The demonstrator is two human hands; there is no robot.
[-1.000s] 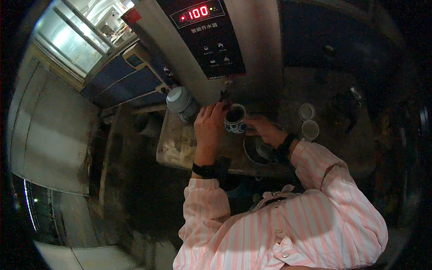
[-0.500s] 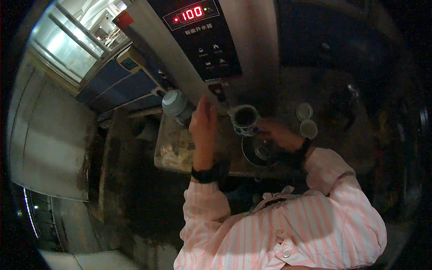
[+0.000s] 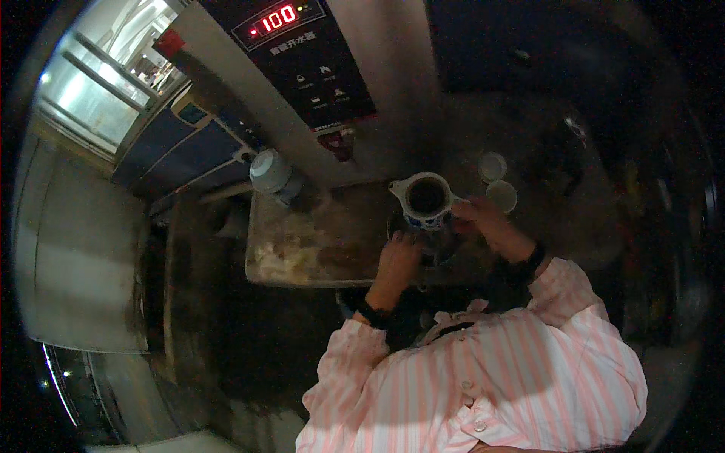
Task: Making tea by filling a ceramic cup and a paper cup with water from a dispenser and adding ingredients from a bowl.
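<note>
My right hand grips the handle of a white jug with a blue pattern. The jug is upright, its spout toward the left and its open mouth showing a dark inside. Just below it, partly hidden by the jug and my hands, is a dark round dish with a shiny middle. My left hand is bent over at the dish's left rim, fingers curled; the exact grip is dim. Two small pale cups stand just beyond my right hand.
A tall metal water boiler with a black panel and red lit display rises ahead; its dispensing tap is low on the front. A pale blue-white container stands left on the worn counter. A window is far left.
My left hand has come down from near the boiler's tap to the dish, and its fingers have curled. The jug, in my right hand, sits further from the tap, its spout now visible.
</note>
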